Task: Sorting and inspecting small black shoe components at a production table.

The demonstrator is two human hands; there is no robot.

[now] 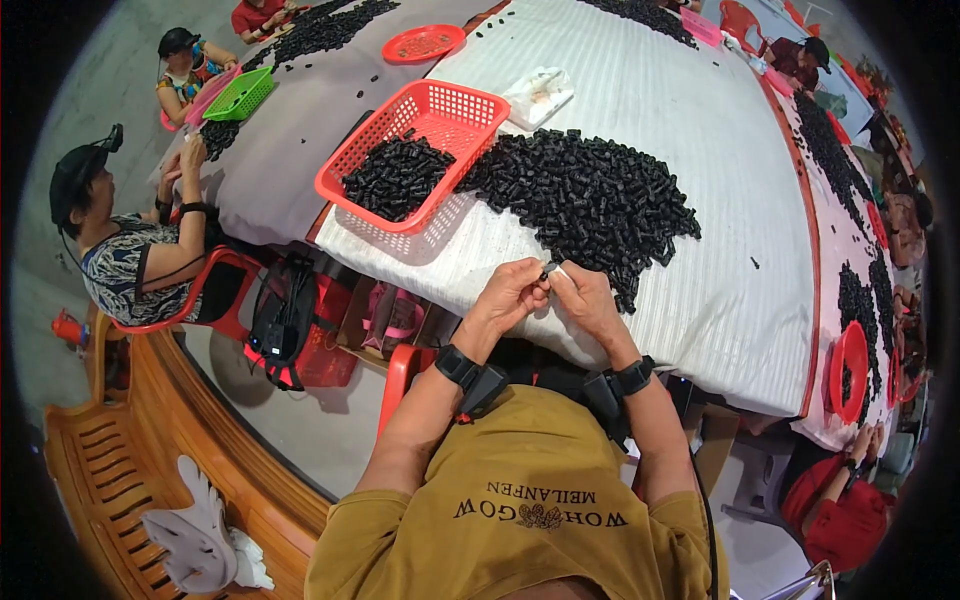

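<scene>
My left hand (512, 292) and my right hand (588, 302) meet at the near edge of the white-covered table (740, 330). Both have fingers pinched together around one small black piece (548, 268), its shape mostly hidden by the fingertips. Just beyond my hands spreads a large heap of short black tube-like pieces (600, 205). To its left, a red plastic basket (465, 105) with lattice sides holds a smaller pile of similar black pieces (398, 175).
A crumpled white plastic bag (540, 97) lies behind the heap. A person (140, 240) sits at left by a grey-covered table (300, 130); others work farther off. A green basket (240, 95) and red tray (423, 43) stand there. Below left is a wooden bench (110, 470).
</scene>
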